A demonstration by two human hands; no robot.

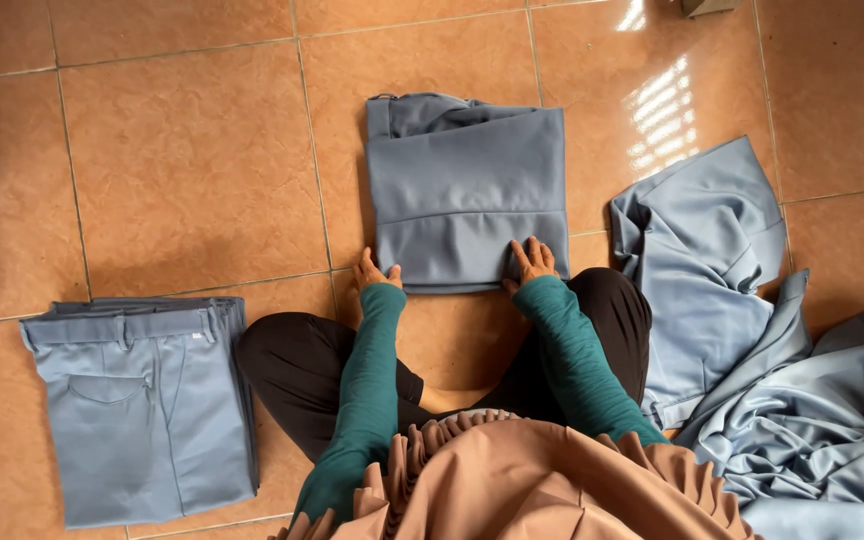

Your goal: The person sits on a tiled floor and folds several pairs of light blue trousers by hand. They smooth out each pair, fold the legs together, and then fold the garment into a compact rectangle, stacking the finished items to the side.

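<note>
Currently folding: left hand [373, 272] and right hand [532, 260] press flat, fingers open and gripping nothing, on the near edge of folded trousers [466, 195] on floor [182, 150]; next likely calls for moving them onto the stack [142, 405]

Setting: home or small garment workroom, cannot tell which; glossy terracotta ceramic floor tiles [192, 150] as work surface; folded grey-blue trousers [142, 405] stacked left; loose heap of pale blue-grey fabric garments [752, 340] right; window glare on tiles
</note>
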